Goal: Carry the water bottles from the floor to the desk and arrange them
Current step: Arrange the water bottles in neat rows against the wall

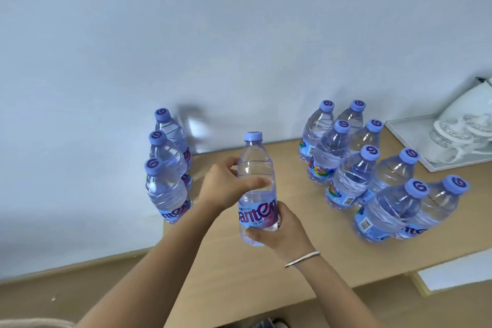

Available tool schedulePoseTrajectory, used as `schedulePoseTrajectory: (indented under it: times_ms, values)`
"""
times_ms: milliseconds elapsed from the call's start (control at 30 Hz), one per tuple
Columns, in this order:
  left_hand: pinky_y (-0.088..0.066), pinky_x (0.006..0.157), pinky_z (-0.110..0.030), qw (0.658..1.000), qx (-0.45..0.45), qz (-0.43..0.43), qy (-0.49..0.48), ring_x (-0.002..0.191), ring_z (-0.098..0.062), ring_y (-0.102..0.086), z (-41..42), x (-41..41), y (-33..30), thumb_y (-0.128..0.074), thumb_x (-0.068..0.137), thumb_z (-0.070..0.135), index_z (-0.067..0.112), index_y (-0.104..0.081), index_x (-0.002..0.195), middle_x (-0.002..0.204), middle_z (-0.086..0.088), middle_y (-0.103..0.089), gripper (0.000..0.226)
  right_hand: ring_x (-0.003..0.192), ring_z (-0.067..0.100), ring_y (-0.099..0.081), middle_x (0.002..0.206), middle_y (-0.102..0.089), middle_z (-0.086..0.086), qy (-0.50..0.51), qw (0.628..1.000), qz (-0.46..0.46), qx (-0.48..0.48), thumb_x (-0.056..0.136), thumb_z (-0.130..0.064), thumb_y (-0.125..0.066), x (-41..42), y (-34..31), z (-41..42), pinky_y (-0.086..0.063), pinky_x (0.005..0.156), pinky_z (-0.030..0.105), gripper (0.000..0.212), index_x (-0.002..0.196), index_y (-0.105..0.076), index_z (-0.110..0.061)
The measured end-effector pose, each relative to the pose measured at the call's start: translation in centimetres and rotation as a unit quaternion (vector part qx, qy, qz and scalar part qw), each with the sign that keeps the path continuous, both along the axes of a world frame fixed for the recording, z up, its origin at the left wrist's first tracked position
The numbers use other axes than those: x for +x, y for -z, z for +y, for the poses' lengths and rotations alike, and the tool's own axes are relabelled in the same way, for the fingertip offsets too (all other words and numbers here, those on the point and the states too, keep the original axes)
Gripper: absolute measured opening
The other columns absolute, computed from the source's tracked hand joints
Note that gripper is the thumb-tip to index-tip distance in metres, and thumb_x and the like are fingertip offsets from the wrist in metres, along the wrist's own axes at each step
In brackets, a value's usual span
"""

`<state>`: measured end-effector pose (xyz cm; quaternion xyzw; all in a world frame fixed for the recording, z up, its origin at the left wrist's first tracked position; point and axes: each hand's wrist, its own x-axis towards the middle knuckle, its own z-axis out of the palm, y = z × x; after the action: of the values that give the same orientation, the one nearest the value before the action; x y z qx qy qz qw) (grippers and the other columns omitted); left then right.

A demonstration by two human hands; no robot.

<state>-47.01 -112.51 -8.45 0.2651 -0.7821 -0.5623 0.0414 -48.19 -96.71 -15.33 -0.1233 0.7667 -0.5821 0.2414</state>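
Clear plastic, full and probably heavy yet slippery, the bottle [257, 189] hovers mid-worktop [306, 255], left hand [226, 186] clasping its shoulder, right hand [279, 231] cupping its base at 6 o'clock.

3 bottles [166, 165] left on desk [298, 255], 8 bottles [367, 168] right, tray [407, 141] far right

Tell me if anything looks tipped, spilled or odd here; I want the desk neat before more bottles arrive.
Nothing stands out. The three bottles at the left and the eight at the right all stand upright with caps on, and the desk looks dry. The left hand and right hand hold one more bottle upright between the groups.
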Motion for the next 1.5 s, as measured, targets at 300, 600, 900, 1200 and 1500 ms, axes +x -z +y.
schedulePoseTrajectory:
  times_ms: [300,600,900,1200,1500]
  values:
    - [-0.057,0.068,-0.034,0.998,-0.035,-0.008,-0.052,0.074,-0.011,-0.067,-2.9,3.2,-0.4,-0.078,0.042,0.051,0.029,-0.062,0.093,0.077,0.008,-0.069,0.057,0.082,-0.001,-0.065,0.091,-0.069,-0.010,-0.084,0.996,0.011,0.019,0.042,-0.045,-0.081,0.6,0.2,-4.0,-0.050,0.068,0.016,0.064,0.098,-0.056,-0.025]
    - [-0.055,0.078,-0.034,0.992,-0.068,-0.017,-0.105,0.086,-0.003,-0.061,-4.1,6.2,0.2,-0.074,0.040,0.049,0.034,-0.054,0.101,0.091,0.019,-0.060,0.066,0.088,0.002,-0.066,0.096,-0.069,-0.011,-0.147,0.988,0.017,0.044,0.045,-0.033,-0.083,0.5,1.5,-7.4,-0.054,0.078,0.023,0.064,0.101,-0.054,-0.030]
    - [-0.056,0.071,-0.027,0.986,-0.053,-0.023,-0.156,0.075,0.004,-0.064,-6.3,12.0,2.1,-0.078,0.040,0.046,0.044,-0.057,0.092,0.084,0.018,-0.068,0.056,0.079,-0.004,-0.065,0.085,-0.071,-0.017,-0.195,0.979,0.045,0.023,0.050,-0.018,-0.087,5.1,3.1,-10.5,-0.047,0.066,0.008,0.045,0.085,-0.062,-0.035]
    - [-0.054,0.070,-0.020,0.977,-0.032,0.029,-0.207,0.085,0.007,-0.063,-6.2,15.6,4.0,-0.079,0.041,0.045,0.040,-0.056,0.100,0.091,0.024,-0.067,0.064,0.092,0.015,-0.062,0.094,-0.066,-0.004,-0.229,0.964,0.128,0.054,0.052,-0.018,-0.086,6.9,3.8,-12.7,-0.050,0.081,0.029,0.049,0.095,-0.062,-0.024]
    - [-0.055,0.082,-0.033,0.977,-0.047,0.025,-0.206,0.102,0.004,-0.058,-6.1,14.5,5.0,-0.080,0.046,0.044,0.040,-0.051,0.110,0.104,0.021,-0.064,0.070,0.096,0.016,-0.062,0.099,-0.065,-0.006,-0.203,0.967,0.123,0.095,0.049,-0.020,-0.086,6.0,4.3,-13.5,-0.051,0.085,0.035,0.061,0.105,-0.060,-0.020]
